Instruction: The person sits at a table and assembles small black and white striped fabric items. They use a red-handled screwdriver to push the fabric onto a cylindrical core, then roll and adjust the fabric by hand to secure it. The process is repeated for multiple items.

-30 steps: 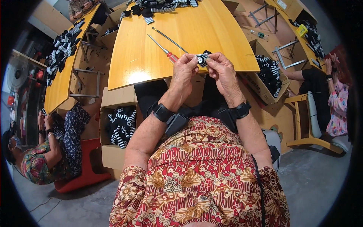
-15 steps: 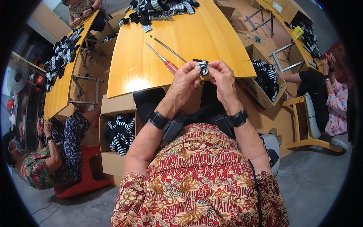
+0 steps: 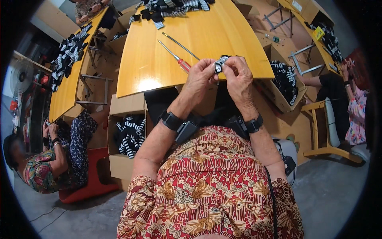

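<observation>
Between my two hands, over the near edge of the yellow wooden table [image 3: 223, 32], is a bunched black-and-white striped sock [image 3: 218, 65]. My left hand [image 3: 202, 73] pinches its left side with thumb and forefinger. The fingers of my right hand [image 3: 237, 72] close on its right side, covering part of it. A screwdriver with a red handle [image 3: 184, 64] lies on the tabletop just left of my hands. Beside it runs a long thin metal rod [image 3: 179, 44], its near end hidden behind my left hand.
Striped socks [image 3: 169, 8] are heaped at the table's far end. Cardboard boxes of socks stand at the left [image 3: 119, 166] and right [image 3: 299, 95]. Co-workers sit at side tables on the left [image 3: 71, 75] and right [image 3: 323, 53]. A plastic bottle [image 3: 274, 38] lies on the floor.
The sock has turned in my fingers, and my right hand has moved over more of it. The whole view has shifted slightly.
</observation>
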Demonstrator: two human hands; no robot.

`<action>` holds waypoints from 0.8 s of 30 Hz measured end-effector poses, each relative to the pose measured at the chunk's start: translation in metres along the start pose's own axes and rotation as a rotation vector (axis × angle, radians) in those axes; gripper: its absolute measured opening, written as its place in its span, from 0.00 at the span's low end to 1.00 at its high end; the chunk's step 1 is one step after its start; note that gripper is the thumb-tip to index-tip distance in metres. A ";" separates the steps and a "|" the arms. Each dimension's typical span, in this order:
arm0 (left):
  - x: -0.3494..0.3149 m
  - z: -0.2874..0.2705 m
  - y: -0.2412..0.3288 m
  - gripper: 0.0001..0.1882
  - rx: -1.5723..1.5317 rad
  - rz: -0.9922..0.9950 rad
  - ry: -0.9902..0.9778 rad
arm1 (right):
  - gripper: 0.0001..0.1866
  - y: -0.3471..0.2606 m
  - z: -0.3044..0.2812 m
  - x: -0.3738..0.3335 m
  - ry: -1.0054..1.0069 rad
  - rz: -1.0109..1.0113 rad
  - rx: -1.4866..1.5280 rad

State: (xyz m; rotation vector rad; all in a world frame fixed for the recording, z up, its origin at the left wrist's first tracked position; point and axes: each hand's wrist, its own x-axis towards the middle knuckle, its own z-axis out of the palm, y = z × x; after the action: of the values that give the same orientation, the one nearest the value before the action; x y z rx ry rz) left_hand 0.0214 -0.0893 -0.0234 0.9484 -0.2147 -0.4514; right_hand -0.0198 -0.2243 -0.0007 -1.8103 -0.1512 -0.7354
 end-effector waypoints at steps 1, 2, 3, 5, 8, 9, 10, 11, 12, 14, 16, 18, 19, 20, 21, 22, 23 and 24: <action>-0.003 0.003 0.001 0.09 -0.020 -0.014 -0.006 | 0.03 0.002 -0.002 0.000 0.008 0.005 -0.006; -0.003 0.005 0.002 0.10 0.011 -0.016 0.009 | 0.03 0.005 -0.003 0.001 0.019 -0.001 -0.009; -0.004 0.006 0.002 0.10 0.041 -0.018 0.023 | 0.03 0.007 -0.004 -0.001 0.007 0.021 -0.014; -0.005 0.002 0.003 0.10 0.132 0.002 0.046 | 0.03 0.006 -0.001 -0.005 -0.018 0.063 0.048; -0.006 0.004 0.001 0.10 0.163 0.010 0.095 | 0.02 0.004 -0.004 -0.005 -0.074 0.145 0.100; -0.006 0.002 0.001 0.10 0.115 -0.012 0.071 | 0.02 0.006 -0.006 -0.004 -0.099 0.157 0.110; -0.004 -0.001 -0.001 0.10 0.066 -0.034 0.048 | 0.02 0.008 -0.006 -0.003 -0.122 0.170 0.120; -0.004 0.001 0.000 0.10 0.018 -0.061 0.024 | 0.02 0.010 -0.006 -0.003 -0.112 0.173 0.133; -0.005 0.002 0.002 0.11 0.009 -0.066 0.010 | 0.02 0.012 -0.006 -0.003 -0.100 0.177 0.146; -0.006 0.007 0.007 0.12 -0.008 -0.080 -0.015 | 0.02 0.017 -0.006 -0.003 -0.101 0.196 0.166; -0.008 0.006 0.009 0.12 0.051 -0.084 -0.011 | 0.02 0.019 -0.007 -0.004 -0.124 0.226 0.183; -0.005 0.001 0.009 0.12 0.091 -0.086 -0.005 | 0.02 0.012 -0.007 -0.004 -0.108 0.134 0.065; -0.006 0.000 0.008 0.10 0.048 -0.113 -0.007 | 0.02 0.007 -0.007 -0.007 -0.100 0.099 0.008; -0.006 -0.002 0.008 0.10 0.023 -0.136 -0.018 | 0.02 0.003 -0.007 -0.007 -0.094 0.054 -0.050; -0.006 -0.006 0.006 0.09 -0.001 -0.159 -0.029 | 0.02 0.002 -0.008 -0.009 -0.101 0.034 -0.089; -0.005 -0.010 0.005 0.09 -0.026 -0.181 -0.039 | 0.02 0.002 -0.008 -0.008 -0.102 0.063 -0.055; -0.004 -0.011 0.004 0.09 -0.056 -0.210 -0.063 | 0.02 0.002 -0.009 -0.009 -0.105 0.097 -0.022; -0.005 -0.013 0.003 0.09 -0.091 -0.218 -0.092 | 0.03 0.003 -0.009 -0.010 -0.108 0.131 0.011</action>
State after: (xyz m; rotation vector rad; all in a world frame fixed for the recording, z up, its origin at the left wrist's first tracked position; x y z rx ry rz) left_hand 0.0229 -0.0765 -0.0282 0.8658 -0.1732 -0.7007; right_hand -0.0303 -0.2310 -0.0071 -1.8314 -0.1064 -0.5436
